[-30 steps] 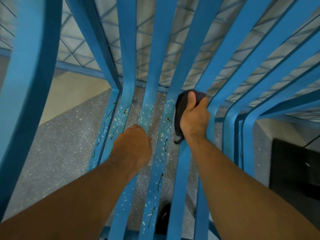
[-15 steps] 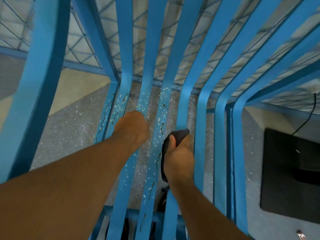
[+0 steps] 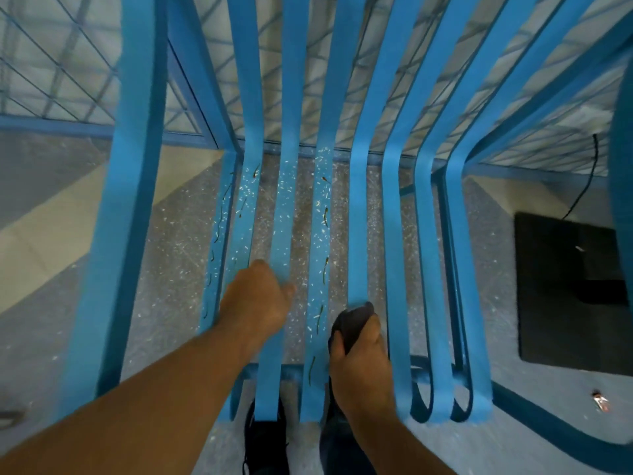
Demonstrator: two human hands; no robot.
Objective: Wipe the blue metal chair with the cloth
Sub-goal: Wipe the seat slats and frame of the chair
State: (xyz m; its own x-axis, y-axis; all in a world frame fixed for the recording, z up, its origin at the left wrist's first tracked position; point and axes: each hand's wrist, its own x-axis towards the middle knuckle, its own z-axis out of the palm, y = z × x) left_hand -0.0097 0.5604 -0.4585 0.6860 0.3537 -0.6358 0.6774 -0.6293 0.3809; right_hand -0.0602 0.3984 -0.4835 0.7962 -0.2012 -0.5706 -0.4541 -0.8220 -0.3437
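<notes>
Two bare forearms reach in from the bottom edge toward the seat of the blue metal chair point(image 3: 392, 207). Nearest the camera, a dark shoe point(image 3: 265, 437) shows through the gap beneath the front ends of the slats. Just above it, the right hand point(image 3: 363, 365) is clenched around a dark cloth point(image 3: 352, 320), its grip pressing the bunched fabric against a seat slat near the front rail; only the top of the cloth shows past the knuckles. To its left and a little farther in, the left hand point(image 3: 257, 299) rests on another slat, fingers curled down over it so that I cannot tell whether its grip closes on the metal or merely lies there. Between and beyond the hands, the left slats are speckled with pale flecks point(image 3: 284, 186) and thin dark streaks, while the slats on the right look plain blue. Farther on, the slats bend upward into the chair back. Below the seat lies a speckled grey floor point(image 3: 161, 269), with a black mat point(image 3: 568, 293) at the right and a blue wire grid point(image 3: 51, 73) at the back.
</notes>
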